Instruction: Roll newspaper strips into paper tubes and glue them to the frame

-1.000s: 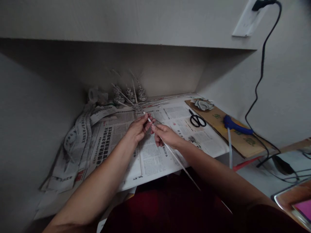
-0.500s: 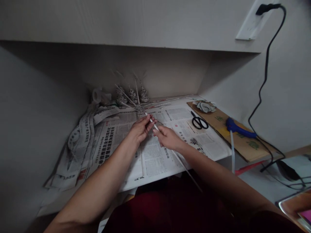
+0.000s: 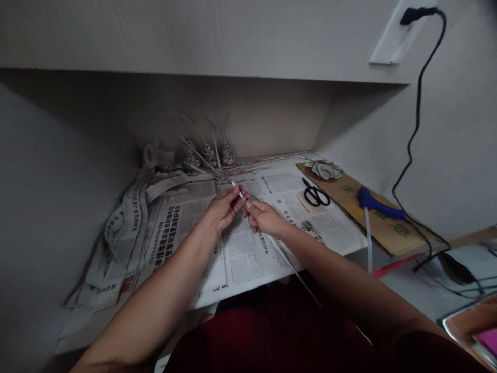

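A thin white rolled paper stick [image 3: 285, 257] runs through both hands and trails down past the newspaper's front edge. Its pale tip pokes out beyond the fingers of my left hand [image 3: 224, 207], which are closed on it. My right hand [image 3: 266, 216] pinches the same stick just below, its fingertips close against the left ones. Just beyond the stick's tip lies a small woven paper piece [image 3: 220, 174] with several paper sticks radiating from it. Where the stick passes inside my hands, it is hidden.
Newspaper [image 3: 248, 264] covers the table. Black scissors [image 3: 316, 195] lie to the right, near cardboard [image 3: 349, 197] bearing a paper flower [image 3: 325, 170] and a blue glue gun [image 3: 382, 204]. Paper strips [image 3: 132, 217] heap at left. Several woven cone shapes [image 3: 209, 154] stand at the back.
My right hand has slid up the paper stick toward my left hand, closing the gap between them. The whole view has shifted slightly.
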`<control>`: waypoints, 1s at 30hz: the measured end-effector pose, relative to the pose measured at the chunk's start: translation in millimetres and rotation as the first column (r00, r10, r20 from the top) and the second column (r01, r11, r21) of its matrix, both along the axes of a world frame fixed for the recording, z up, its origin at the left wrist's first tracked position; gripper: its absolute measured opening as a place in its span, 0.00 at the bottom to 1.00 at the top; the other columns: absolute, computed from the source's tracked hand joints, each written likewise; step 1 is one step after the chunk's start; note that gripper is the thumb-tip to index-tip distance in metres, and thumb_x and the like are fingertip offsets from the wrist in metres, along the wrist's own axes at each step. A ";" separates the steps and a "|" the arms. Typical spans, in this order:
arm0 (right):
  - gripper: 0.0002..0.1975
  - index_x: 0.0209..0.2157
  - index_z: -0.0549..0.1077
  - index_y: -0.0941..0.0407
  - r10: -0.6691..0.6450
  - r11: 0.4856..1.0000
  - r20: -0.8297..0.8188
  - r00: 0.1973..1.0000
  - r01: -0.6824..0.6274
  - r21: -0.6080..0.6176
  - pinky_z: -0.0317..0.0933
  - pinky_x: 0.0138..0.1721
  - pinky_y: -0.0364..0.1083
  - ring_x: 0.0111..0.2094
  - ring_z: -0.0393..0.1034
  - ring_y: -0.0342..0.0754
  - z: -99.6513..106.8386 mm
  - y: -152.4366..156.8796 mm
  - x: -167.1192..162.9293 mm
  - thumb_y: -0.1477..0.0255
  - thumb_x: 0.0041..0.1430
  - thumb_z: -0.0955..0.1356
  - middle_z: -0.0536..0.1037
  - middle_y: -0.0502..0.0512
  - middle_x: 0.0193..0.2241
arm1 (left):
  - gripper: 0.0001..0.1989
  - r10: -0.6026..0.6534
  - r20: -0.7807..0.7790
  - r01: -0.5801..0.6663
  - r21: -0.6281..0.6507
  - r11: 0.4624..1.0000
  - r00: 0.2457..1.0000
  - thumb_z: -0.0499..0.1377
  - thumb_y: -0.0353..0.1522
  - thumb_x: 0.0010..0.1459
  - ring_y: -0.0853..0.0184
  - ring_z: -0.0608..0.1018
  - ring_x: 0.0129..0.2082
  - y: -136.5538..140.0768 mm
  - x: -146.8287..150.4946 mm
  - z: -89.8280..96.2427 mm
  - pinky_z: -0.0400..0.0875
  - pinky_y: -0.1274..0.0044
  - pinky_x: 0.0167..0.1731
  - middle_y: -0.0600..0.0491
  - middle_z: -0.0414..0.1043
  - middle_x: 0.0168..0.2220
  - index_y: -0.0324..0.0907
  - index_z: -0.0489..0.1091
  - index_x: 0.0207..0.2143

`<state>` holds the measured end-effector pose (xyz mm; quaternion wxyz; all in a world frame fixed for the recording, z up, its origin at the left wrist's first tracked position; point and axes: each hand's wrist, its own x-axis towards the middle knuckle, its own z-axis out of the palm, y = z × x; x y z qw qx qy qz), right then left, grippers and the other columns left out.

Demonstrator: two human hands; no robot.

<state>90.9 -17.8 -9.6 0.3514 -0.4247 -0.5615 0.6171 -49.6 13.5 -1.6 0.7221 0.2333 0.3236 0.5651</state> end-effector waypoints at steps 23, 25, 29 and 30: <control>0.14 0.29 0.63 0.55 0.044 0.996 0.033 0.998 -0.041 -0.076 0.48 0.17 0.39 0.18 0.61 0.40 4.1 -3.2 4.9 0.59 0.62 0.63 0.63 0.46 0.21 | 0.07 -0.020 0.005 0.020 -0.021 1.000 1.000 0.55 0.27 0.61 0.70 0.80 0.27 -1.8 0.8 -0.3 0.76 0.84 0.26 0.50 0.74 0.26 0.34 0.72 0.32; 0.12 0.28 0.65 0.55 -0.093 0.982 0.205 0.974 0.055 0.182 0.49 0.19 0.39 0.20 0.61 0.39 1.3 -4.3 3.2 0.63 0.60 0.66 0.65 0.48 0.23 | 0.07 -0.033 0.007 0.033 -0.017 0.999 0.999 0.56 0.28 0.61 0.69 0.80 0.28 -1.3 0.8 -1.5 0.77 0.83 0.27 0.50 0.75 0.28 0.34 0.72 0.32; 0.16 0.26 0.63 0.55 -0.046 0.991 0.176 0.983 0.023 0.130 0.48 0.17 0.39 0.16 0.55 0.39 -1.3 -3.7 0.4 0.60 0.64 0.61 0.60 0.45 0.17 | 0.07 -0.033 0.015 0.033 -0.022 0.999 0.999 0.55 0.27 0.61 0.70 0.80 0.27 -1.2 0.8 -1.6 0.76 0.84 0.27 0.50 0.74 0.27 0.34 0.72 0.31; 0.17 0.26 0.62 0.55 0.030 0.999 0.088 0.996 -0.031 0.009 0.46 0.16 0.39 0.14 0.53 0.40 -0.7 -2.9 0.6 0.59 0.65 0.59 0.57 0.44 0.15 | 0.08 -0.033 0.017 0.034 -0.025 0.999 0.999 0.55 0.27 0.62 0.71 0.80 0.27 -1.3 0.9 -1.1 0.76 0.85 0.27 0.51 0.74 0.26 0.34 0.72 0.31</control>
